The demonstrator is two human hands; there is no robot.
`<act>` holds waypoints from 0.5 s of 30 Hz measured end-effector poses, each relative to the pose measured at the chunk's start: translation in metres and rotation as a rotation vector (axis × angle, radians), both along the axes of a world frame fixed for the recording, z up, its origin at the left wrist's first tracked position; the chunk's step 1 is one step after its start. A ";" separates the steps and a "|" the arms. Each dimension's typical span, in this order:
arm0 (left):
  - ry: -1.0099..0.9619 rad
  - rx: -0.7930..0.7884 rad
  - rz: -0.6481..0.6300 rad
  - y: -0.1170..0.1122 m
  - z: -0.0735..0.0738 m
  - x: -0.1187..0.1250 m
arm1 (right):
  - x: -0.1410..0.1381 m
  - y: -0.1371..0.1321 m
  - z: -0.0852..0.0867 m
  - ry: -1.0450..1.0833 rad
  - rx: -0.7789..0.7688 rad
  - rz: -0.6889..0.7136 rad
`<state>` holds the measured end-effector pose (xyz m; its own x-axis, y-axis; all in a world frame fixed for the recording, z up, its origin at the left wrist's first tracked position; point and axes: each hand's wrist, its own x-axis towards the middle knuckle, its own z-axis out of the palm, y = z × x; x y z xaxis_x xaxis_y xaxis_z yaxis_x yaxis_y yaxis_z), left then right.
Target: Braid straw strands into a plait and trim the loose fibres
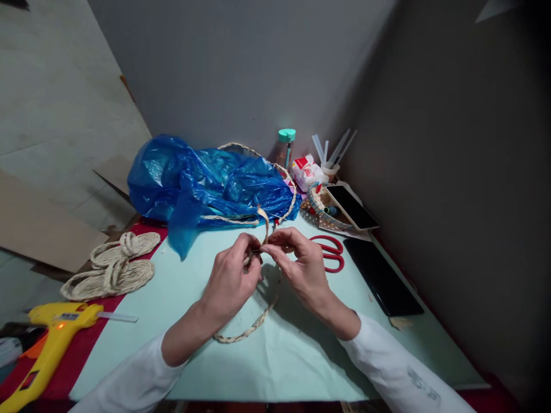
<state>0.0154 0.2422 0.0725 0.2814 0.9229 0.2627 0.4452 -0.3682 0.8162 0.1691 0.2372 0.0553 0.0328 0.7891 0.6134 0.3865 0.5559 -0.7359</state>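
Observation:
My left hand (232, 281) and my right hand (301, 267) meet over the pale green sheet (181, 298), both pinched on a braided straw rope (247, 331). The fingertips close on the braid's upright end near the middle of the view. From there the rope loops down under my hands toward me. Another stretch of it runs up and back over the blue plastic bag (202, 180). White sleeves cover both my forearms.
Red scissors (331, 253) lie just right of my right hand. A black tablet (381, 275), a phone (352, 206), a teal-capped jar (285, 146) and a cup of glue sticks (330, 155) stand at the right back. Rope bundles (112, 264) and a yellow glue gun (47, 338) lie at left.

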 end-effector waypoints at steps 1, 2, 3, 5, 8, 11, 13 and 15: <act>-0.012 -0.033 -0.022 0.000 0.001 0.000 | 0.001 0.001 0.000 0.017 -0.017 0.004; -0.026 -0.068 -0.048 0.000 0.001 0.000 | 0.001 0.002 -0.001 0.032 -0.029 0.009; -0.042 -0.102 -0.078 0.000 0.002 0.000 | 0.002 0.003 -0.001 0.044 -0.037 0.013; -0.077 -0.173 -0.147 -0.001 0.001 -0.001 | 0.003 0.005 -0.001 0.058 -0.044 0.021; -0.131 -0.272 -0.225 0.000 -0.001 -0.002 | 0.004 0.005 -0.001 0.054 -0.043 0.035; -0.198 -0.336 -0.212 0.000 -0.003 0.000 | 0.004 0.004 0.001 0.030 -0.042 0.058; -0.256 -0.351 -0.158 0.001 -0.002 0.001 | 0.003 0.002 0.003 0.023 -0.047 0.079; -0.319 -0.340 -0.087 0.002 -0.001 0.002 | 0.002 0.001 0.006 0.030 -0.063 0.095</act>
